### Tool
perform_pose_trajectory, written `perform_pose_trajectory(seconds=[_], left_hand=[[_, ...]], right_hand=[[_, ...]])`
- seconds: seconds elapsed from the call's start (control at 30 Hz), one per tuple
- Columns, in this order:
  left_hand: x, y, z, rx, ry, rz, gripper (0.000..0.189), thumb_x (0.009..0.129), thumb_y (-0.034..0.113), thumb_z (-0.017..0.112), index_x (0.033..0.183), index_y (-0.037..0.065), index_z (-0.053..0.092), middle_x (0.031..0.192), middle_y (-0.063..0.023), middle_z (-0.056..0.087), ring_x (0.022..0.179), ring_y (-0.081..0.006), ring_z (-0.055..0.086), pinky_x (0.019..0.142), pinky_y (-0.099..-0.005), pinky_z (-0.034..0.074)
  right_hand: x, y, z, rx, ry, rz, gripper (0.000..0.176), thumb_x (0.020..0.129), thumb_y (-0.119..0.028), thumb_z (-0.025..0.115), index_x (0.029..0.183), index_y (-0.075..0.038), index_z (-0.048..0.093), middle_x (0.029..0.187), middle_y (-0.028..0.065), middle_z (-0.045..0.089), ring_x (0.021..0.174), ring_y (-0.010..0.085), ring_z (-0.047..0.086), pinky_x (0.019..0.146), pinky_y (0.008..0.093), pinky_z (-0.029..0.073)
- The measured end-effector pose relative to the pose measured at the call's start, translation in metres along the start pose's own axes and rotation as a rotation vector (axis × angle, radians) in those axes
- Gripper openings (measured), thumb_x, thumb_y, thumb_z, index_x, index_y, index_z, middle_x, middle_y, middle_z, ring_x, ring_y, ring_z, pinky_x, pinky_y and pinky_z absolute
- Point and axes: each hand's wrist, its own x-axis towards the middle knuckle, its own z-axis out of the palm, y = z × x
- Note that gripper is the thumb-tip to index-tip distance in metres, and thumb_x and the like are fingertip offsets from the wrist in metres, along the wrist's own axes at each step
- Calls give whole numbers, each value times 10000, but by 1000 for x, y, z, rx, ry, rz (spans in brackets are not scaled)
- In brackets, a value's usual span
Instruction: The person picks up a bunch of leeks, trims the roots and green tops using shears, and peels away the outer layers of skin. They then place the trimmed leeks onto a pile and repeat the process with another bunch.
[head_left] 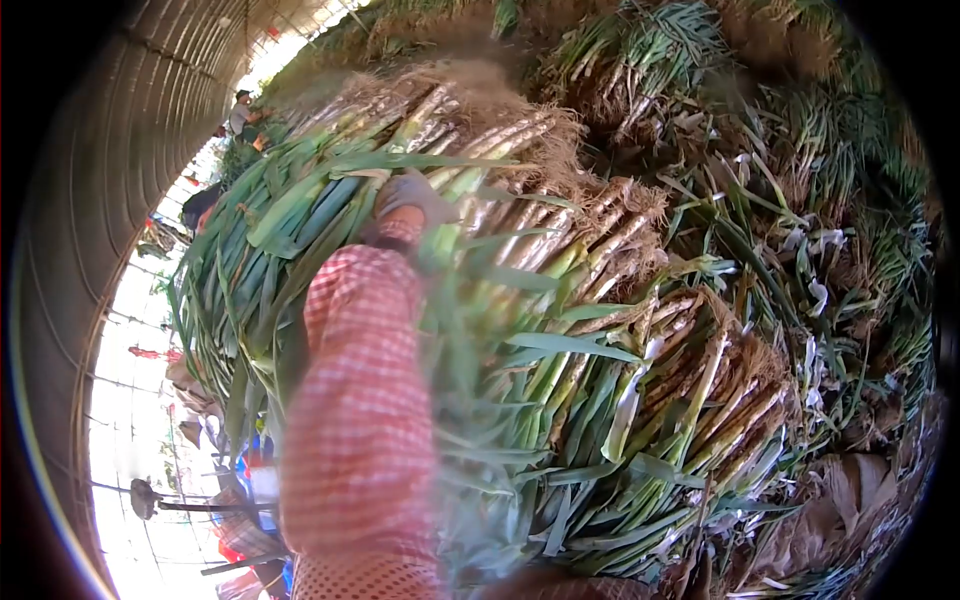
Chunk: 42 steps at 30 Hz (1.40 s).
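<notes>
A grey-gloved hand, my left hand as it seems, reaches forward over a large heap of leeks. Its arm, in a red-and-white checked sleeve, rises from the bottom edge. The glove touches the leeks where green leaves meet pale stalks; its fingers are hidden or blurred, and I cannot make out their grip. One long leaf lies just beyond the glove. Blurred leaves hang along the right side of the sleeve. My right hand is not in view.
More leeks lie in bundles behind and in loose rows on the right. Brown crumpled sheeting sits at lower right. A curved ribbed cover arches along the left, and another person is far back there.
</notes>
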Motion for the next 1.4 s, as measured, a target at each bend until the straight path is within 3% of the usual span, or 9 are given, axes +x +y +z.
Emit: perform_pose_trajectory(seconds=[0.13, 0.27, 0.57, 0.67, 0.77, 0.9, 1.03, 1.13, 1.4], left_hand=[[13, -1, 23, 100, 77, 23, 980, 694, 580, 819, 1476, 86, 493, 1492, -245, 487, 1290, -417, 584, 980, -572, 537], [-13, 6, 19, 58, 116, 38, 790, 765, 503, 801, 1392, 78, 576, 1411, -218, 575, 1298, -360, 584, 1020, -464, 535], [-96, 29, 36, 316, 80, 198, 877, 809, 509, 793, 1475, 67, 431, 1303, -267, 621, 1166, -372, 652, 909, -475, 570], [-115, 29, -44, 43, -5, 215, 821, 840, 513, 768, 1457, 73, 452, 1377, -261, 577, 1238, -364, 611, 902, -484, 565], [-48, -25, -45, 161, 403, 111, 976, 782, 545, 812, 1526, 72, 392, 1437, -263, 556, 1333, -367, 561, 1039, -463, 489], [18, -99, -11, -310, 102, 93, 1190, 637, 537, 892, 1521, -46, 349, 1443, -260, 553, 1325, -362, 561, 1089, -405, 463], [40, -114, -3, -374, -112, 180, 781, 682, 367, 832, 1339, 18, 593, 1301, -217, 664, 1208, -319, 639, 1014, -400, 497], [37, -132, 19, -512, -219, 284, 691, 665, 357, 841, 1244, 32, 649, 1222, -202, 693, 1151, -336, 658, 977, -408, 505], [-3, -129, 40, -557, -249, 257, 866, 698, 332, 847, 1394, -32, 481, 1215, -216, 676, 1117, -315, 667, 930, -388, 533]], right_hand=[[-6, 11, -8, 1, 5, -43, 1111, 804, -101, 860, 1640, -35, 131, 1625, 200, 334, 1512, 290, 300, 1217, 393, 252], [-14, 12, -14, -27, 7, -90, 1114, 802, -105, 863, 1637, -22, 130, 1620, 203, 344, 1509, 297, 307, 1215, 394, 256], [-17, -12, -28, -147, -60, -187, 1114, 798, -113, 870, 1628, 13, 137, 1610, 210, 361, 1504, 309, 318, 1211, 395, 267], [-17, 0, -24, -8, -42, -144, 1090, 798, -113, 870, 1615, 40, 165, 1616, 217, 347, 1508, 306, 313, 1207, 395, 272], [-11, 11, -18, 103, -35, -106, 1070, 803, -116, 866, 1609, 47, 181, 1624, 215, 330, 1513, 302, 302, 1206, 396, 273], [-13, 6, -4, 99, -24, -26, 1055, 822, -126, 849, 1620, 3, 170, 1641, 189, 299, 1523, 297, 273, 1210, 401, 262], [-13, 2, 5, 104, -49, 34, 1041, 842, -137, 833, 1631, -42, 160, 1657, 164, 268, 1533, 291, 243, 1214, 406, 252], [-6, -8, 10, 135, -86, 48, 1032, 857, -145, 821, 1639, -75, 152, 1670, 145, 244, 1540, 286, 221, 1217, 410, 244], [-7, -47, 16, 386, -138, 181, 1009, 896, -167, 788, 1661, -164, 130, 1703, 93, 181, 1560, 275, 162, 1225, 420, 223]])
